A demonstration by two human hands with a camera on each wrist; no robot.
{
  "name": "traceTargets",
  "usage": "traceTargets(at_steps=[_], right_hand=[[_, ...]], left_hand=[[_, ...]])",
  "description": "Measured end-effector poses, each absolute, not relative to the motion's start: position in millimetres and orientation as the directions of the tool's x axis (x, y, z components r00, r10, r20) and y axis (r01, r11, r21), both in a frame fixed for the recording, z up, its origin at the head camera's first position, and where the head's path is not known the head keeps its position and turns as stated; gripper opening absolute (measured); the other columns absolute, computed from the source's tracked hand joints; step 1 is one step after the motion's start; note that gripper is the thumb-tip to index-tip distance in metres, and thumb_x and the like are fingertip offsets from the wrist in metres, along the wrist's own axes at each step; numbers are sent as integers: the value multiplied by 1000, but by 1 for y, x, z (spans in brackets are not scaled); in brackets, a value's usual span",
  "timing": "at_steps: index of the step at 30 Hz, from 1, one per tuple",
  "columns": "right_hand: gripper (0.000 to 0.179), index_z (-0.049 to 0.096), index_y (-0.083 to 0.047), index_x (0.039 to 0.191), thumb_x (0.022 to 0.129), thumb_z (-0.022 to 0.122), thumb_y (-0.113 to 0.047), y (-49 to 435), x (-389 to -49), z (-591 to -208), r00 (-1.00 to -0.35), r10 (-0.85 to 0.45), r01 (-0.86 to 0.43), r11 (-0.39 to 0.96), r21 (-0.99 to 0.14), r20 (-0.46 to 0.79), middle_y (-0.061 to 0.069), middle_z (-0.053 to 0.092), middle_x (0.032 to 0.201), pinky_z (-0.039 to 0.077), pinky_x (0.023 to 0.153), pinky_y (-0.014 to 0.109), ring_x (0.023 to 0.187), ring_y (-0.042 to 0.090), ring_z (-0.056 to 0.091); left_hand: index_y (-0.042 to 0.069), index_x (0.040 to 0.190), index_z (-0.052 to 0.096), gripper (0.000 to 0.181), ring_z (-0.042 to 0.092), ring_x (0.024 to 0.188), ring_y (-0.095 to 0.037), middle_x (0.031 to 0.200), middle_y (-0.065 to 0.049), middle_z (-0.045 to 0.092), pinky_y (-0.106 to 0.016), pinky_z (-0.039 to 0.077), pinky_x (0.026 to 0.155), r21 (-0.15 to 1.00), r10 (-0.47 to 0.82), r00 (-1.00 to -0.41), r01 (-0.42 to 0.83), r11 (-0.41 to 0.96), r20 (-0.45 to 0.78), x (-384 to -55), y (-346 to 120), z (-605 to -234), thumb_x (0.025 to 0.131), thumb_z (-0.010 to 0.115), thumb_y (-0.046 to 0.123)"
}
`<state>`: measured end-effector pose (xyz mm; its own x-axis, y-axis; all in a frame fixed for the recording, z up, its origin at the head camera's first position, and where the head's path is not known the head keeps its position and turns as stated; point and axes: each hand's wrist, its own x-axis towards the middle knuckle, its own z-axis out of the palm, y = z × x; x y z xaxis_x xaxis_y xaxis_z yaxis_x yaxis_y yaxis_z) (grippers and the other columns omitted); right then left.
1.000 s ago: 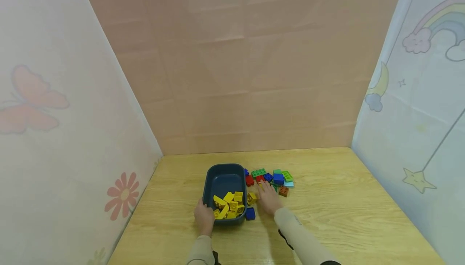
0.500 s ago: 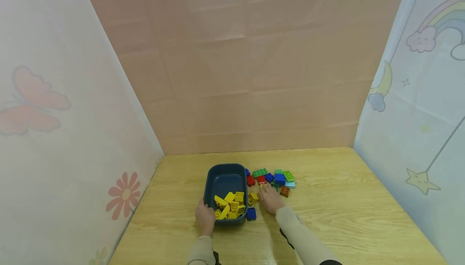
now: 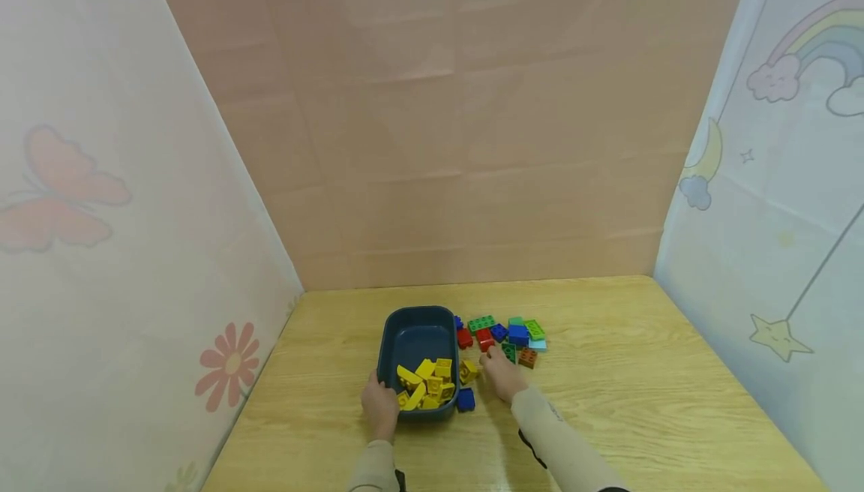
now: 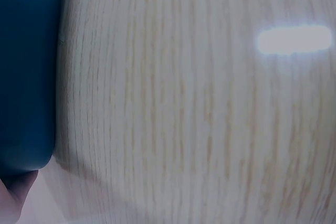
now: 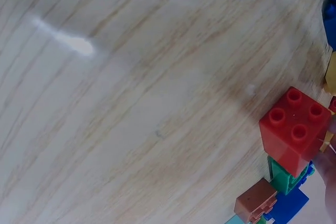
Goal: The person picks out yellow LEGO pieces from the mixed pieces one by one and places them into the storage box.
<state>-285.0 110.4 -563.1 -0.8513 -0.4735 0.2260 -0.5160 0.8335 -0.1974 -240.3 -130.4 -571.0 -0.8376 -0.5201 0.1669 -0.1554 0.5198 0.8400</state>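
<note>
My left hand (image 3: 380, 404) grips the near left corner of a dark blue plastic bin (image 3: 418, 312). Several yellow toy bricks (image 3: 434, 385) lie in the bin's near half. The bin's side wall (image 4: 26, 77) fills the left edge of the left wrist view. To the right of the bin, my right hand (image 3: 502, 376) is low over the loose bricks, its fingers curled. In the right wrist view a four-studded red toy brick (image 5: 295, 124) is pinched at the fingertips, studs towards the camera. A sliver of yellow shows beside it; most of that hand is out of view.
Just right of the bin lie a yellow brick (image 3: 468, 372) and a blue brick (image 3: 466, 400). Behind my right hand are red bricks (image 3: 484, 339), a green brick (image 3: 481, 322), a blue brick (image 3: 517, 335) and a brown brick (image 3: 528, 358). Walls enclose the wooden table (image 3: 628, 387).
My right hand's fingers have drawn in and pulled slightly back from the red bricks, uncovering more of them. The left hand stays on the bin, and the bin's contents look the same.
</note>
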Motion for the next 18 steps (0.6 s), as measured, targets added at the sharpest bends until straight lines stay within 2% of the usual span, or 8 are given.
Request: traceTargets(at_steps=[8, 13, 16, 17, 18], right_hand=[[27, 62, -1, 92, 71, 63, 15, 111, -283, -567, -828, -492, -542, 826, -158, 268, 9, 48, 86, 48, 63, 29, 79, 21, 53], [32, 62, 2, 98, 70, 64, 16, 110, -286, -565, -795, -505, -570, 811, -129, 336, 14, 51, 93, 48, 67, 33, 83, 24, 52], [36, 58, 4, 106, 72, 63, 15, 109, -288, -563, -769, -505, -596, 788, -156, 392, 20, 51, 103, 46, 73, 38, 91, 29, 51], [33, 56, 5, 109, 77, 60, 11, 108, -288, -562, -782, -480, -588, 779, -218, 397, 21, 50, 107, 46, 75, 39, 94, 29, 50], [34, 54, 5, 110, 77, 60, 12, 108, -289, -561, -764, -486, -608, 762, -222, 425, 22, 49, 109, 45, 76, 40, 96, 30, 50]], left_hand=[[-15, 114, 51, 40, 57, 90, -41, 101, -31, 57, -49, 47, 73, 835, -527, -830, -152, 528, 182, -240, -131, -575, 73, 51, -15], [-14, 115, 51, 42, 57, 91, -40, 102, -31, 57, -48, 47, 73, 843, -526, -833, -153, 516, 171, -240, -132, -575, 73, 50, -16], [-15, 115, 50, 42, 57, 91, -41, 102, -32, 57, -49, 47, 72, 842, -523, -836, -155, 516, 167, -240, -132, -575, 73, 50, -16], [-15, 115, 50, 42, 57, 91, -40, 102, -32, 57, -48, 47, 72, 843, -524, -836, -157, 515, 164, -240, -132, -575, 72, 49, -16], [-14, 115, 50, 42, 57, 91, -41, 102, -32, 57, -48, 47, 72, 842, -524, -836, -160, 515, 162, -241, -132, -575, 73, 49, -16]])
